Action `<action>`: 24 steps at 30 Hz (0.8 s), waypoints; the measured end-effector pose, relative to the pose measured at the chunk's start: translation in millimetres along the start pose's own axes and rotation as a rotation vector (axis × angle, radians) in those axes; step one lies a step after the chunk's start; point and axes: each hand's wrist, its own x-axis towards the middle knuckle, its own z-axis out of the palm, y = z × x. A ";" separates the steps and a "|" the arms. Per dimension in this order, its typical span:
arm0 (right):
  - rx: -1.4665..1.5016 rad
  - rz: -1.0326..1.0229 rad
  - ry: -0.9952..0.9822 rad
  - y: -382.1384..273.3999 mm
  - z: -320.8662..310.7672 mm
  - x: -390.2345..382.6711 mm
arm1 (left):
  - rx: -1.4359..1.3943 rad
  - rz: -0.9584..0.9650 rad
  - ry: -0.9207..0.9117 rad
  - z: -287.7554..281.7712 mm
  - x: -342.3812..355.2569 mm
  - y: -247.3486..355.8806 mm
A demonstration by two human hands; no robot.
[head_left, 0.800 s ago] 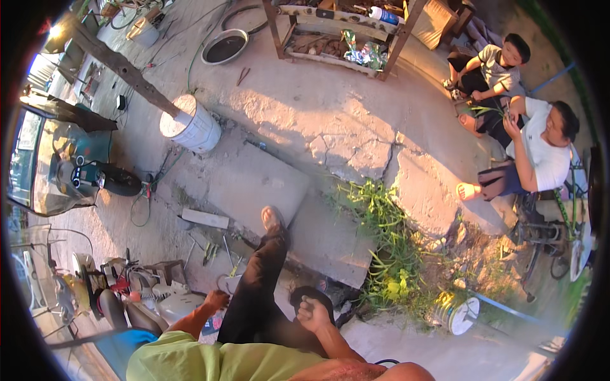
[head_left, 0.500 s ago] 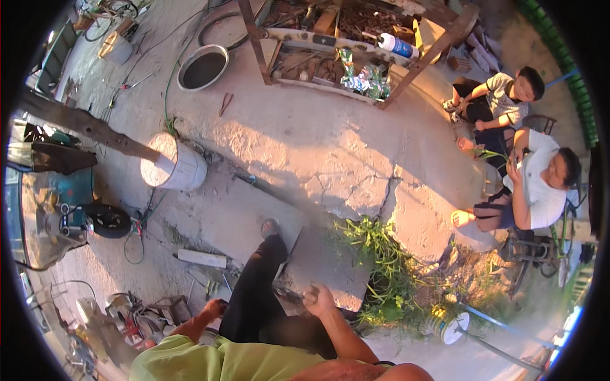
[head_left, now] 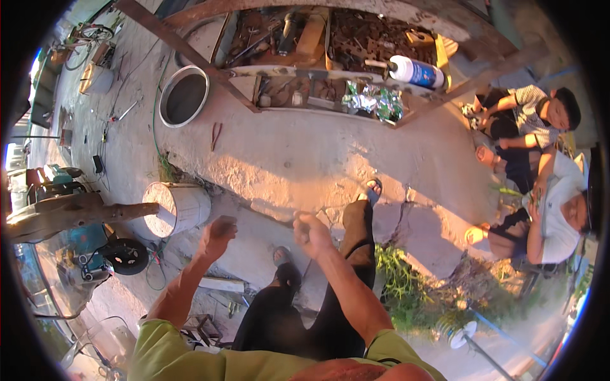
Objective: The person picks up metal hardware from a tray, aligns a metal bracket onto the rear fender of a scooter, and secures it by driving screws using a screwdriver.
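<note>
My left hand (head_left: 220,231) is raised over the concrete beside a white bucket (head_left: 180,209), its fingers curled and in shade. My right hand (head_left: 312,235) is a loose fist in front of my right leg. What either hand holds, if anything, is hidden. Neither touches anything around it. Farther ahead stands a metal-framed bench (head_left: 254,73) with compartments of rusty metal parts. A white and blue bottle (head_left: 416,72) lies on it, near a shiny silver and green packet (head_left: 375,101). Pliers (head_left: 216,136) with reddish handles lie on the ground.
A metal basin (head_left: 204,98) of dark liquid sits at the bench's left. A log (head_left: 76,216) reaches over the bucket from the left. Two people sit at the right, one in a white shirt (head_left: 559,216). Green plants (head_left: 403,273) grow beside cracked concrete (head_left: 406,213).
Both my hands have risen and come forward. My right foot has stepped ahead onto the concrete, and the bench appears closer.
</note>
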 end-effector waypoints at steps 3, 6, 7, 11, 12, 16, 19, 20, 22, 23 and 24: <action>-0.080 0.070 -0.153 -28.6 4.6 44.7 | 0.382 0.423 -0.035 32.5 64.1 87.9; -0.353 -0.004 -0.102 -47.3 -4.2 65.1 | 0.327 0.545 -0.050 73.3 134.2 176.4; -0.351 0.007 -0.040 -54.5 -8.3 69.7 | 0.314 0.628 -0.029 87.6 158.5 204.2; -0.404 -0.048 0.113 -78.7 -14.7 80.3 | 0.268 0.925 0.010 144.4 254.9 303.8; -0.408 -0.072 0.145 -82.8 -14.7 81.7 | 0.227 1.005 0.000 158.8 279.9 324.9; -0.452 -0.071 0.125 -94.3 -12.0 86.7 | 0.557 0.902 0.112 213.1 370.5 378.8; -0.466 -0.092 0.164 -102.2 -10.5 88.7 | 0.809 0.817 0.152 237.5 410.3 379.7; -0.450 -0.093 0.168 -104.4 -9.9 89.5 | 0.891 0.757 0.131 243.2 418.4 376.8; -0.455 -0.106 0.149 -109.9 -9.5 90.7 | 0.893 0.741 0.087 246.6 426.5 369.9; -0.441 -0.102 0.149 -112.5 -9.3 91.3 | 0.905 0.704 0.060 245.3 427.1 367.5; -0.434 -0.097 0.150 -115.1 -9.1 92.0 | 0.825 0.793 0.086 242.1 425.5 365.8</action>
